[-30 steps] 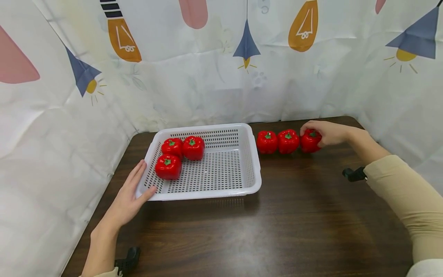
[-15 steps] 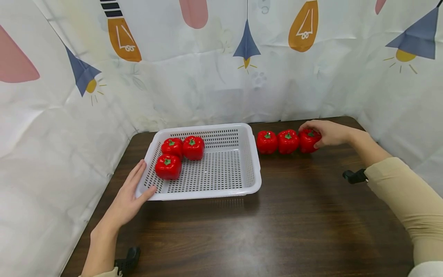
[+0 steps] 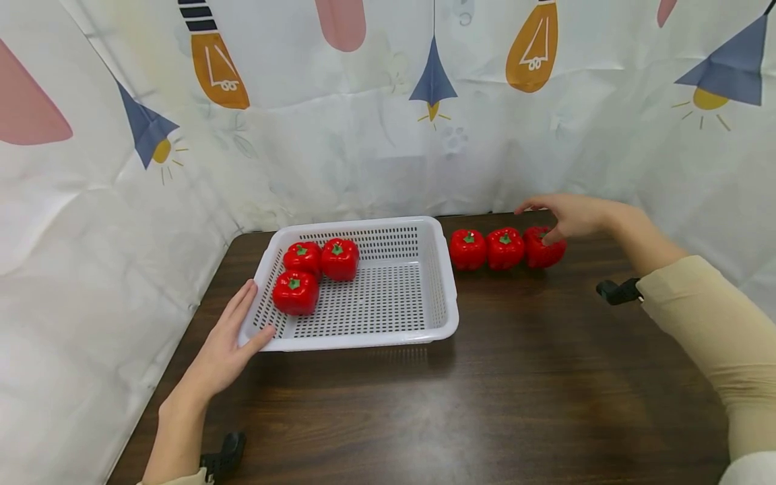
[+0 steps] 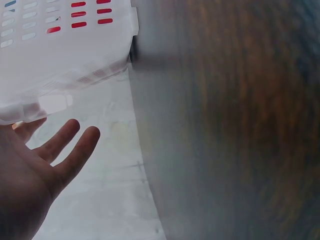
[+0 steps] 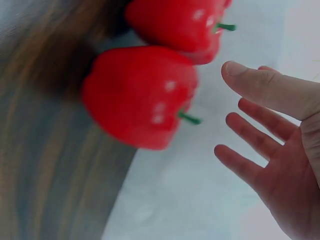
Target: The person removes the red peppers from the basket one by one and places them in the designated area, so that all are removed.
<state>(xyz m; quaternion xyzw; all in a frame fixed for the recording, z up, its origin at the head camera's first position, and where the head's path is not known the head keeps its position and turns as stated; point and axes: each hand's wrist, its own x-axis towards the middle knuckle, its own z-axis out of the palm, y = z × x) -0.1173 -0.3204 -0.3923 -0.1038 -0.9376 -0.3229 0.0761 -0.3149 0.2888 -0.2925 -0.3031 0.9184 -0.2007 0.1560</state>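
Three red bell peppers stand in a row to the right of the basket: a left one (image 3: 467, 250), a middle one (image 3: 505, 248) and a right one (image 3: 544, 250). Over the right pepper hovers my right hand (image 3: 576, 214), fingers spread and holding nothing; the right wrist view shows a gap between its thumb and the pepper (image 5: 140, 97). My left hand (image 3: 221, 350) rests with straight fingers on the near left corner of a white perforated plastic basket (image 3: 445, 296). Inside the basket, at its left, sit three more red peppers (image 3: 295, 293).
All of this stands on a dark brown wooden table (image 3: 424, 411). A white curtain (image 3: 339, 155) printed with lamps and bulbs hangs behind the table and along its sides. Each wrist wears a black camera mount (image 3: 618, 292).
My right hand has let go of the right pepper and risen above it, its fingers spreading. That pepper has shifted slightly left against the middle one. The left hand and basket stay put.
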